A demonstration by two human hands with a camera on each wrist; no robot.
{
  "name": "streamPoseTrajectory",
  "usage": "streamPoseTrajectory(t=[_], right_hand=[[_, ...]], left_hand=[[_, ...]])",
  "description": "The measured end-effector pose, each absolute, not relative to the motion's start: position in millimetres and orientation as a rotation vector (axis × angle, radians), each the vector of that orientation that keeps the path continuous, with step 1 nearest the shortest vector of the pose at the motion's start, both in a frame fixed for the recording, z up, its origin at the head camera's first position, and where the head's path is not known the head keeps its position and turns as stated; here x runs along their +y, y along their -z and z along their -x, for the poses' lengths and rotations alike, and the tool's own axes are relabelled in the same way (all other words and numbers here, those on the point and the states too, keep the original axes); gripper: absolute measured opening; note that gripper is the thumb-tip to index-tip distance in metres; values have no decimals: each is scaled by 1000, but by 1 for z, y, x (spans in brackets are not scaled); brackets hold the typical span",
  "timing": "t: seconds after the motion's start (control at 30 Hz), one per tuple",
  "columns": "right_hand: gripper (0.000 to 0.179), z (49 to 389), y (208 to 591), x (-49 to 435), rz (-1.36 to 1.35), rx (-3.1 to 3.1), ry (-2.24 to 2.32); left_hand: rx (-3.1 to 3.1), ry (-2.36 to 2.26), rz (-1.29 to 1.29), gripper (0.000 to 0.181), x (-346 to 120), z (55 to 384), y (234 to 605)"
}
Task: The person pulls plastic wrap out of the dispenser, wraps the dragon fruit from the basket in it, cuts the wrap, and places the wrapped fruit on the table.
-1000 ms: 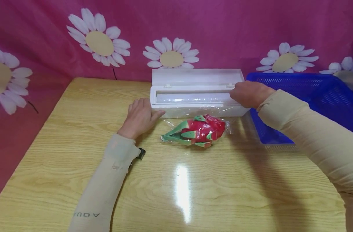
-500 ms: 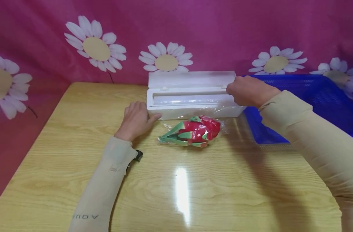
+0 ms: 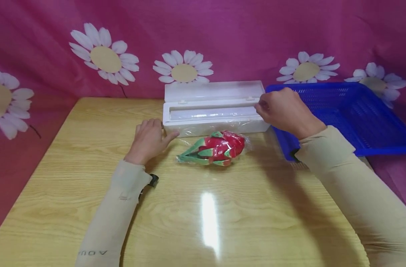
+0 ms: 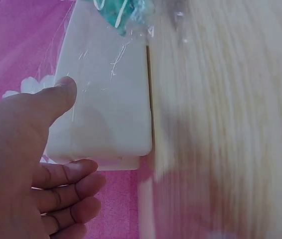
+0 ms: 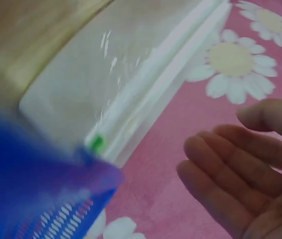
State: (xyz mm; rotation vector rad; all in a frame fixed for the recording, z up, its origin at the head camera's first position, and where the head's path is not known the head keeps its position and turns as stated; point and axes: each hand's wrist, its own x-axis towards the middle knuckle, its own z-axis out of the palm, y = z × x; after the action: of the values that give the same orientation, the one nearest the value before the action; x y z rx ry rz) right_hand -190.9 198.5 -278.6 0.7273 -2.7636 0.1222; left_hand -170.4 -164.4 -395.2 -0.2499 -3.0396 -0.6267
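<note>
A white cling film box [image 3: 213,126] stands at the back of the table with its lid [image 3: 214,91] raised and a film roll [image 3: 216,112] inside. My left hand [image 3: 147,141] holds its left end; in the left wrist view the thumb [image 4: 64,94] lies at the front face and the fingers curl by the end. Beyond the box's right end, my right hand [image 3: 284,111] is raised, its fingers [image 5: 230,169] loosely bent and holding nothing. A red and green dragon fruit [image 3: 219,148], wrapped in film, lies just in front of the box.
A blue plastic basket [image 3: 373,150] stands at the right, close to the box and behind the right forearm. Its rim nears the box in the right wrist view, beside a small green spot [image 5: 97,144] on the box. A flowered pink cloth [image 3: 236,40] hangs behind the table.
The right hand has drawn off from the box's right end, slightly right and towards me. The left hand keeps its place at the left end. The whole view has shifted a little.
</note>
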Motion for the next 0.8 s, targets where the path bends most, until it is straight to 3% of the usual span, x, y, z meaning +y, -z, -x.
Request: streamPoseTrajectory(t=[0.5, 0.8], right_hand=[[31, 144, 342, 188, -530, -2666, -551], [58, 140, 374, 194, -260, -2674, -909]], left_hand=[[-2978, 737, 275, 44, -162, 159, 389], [-2975, 964, 439, 29, -154, 147, 385]])
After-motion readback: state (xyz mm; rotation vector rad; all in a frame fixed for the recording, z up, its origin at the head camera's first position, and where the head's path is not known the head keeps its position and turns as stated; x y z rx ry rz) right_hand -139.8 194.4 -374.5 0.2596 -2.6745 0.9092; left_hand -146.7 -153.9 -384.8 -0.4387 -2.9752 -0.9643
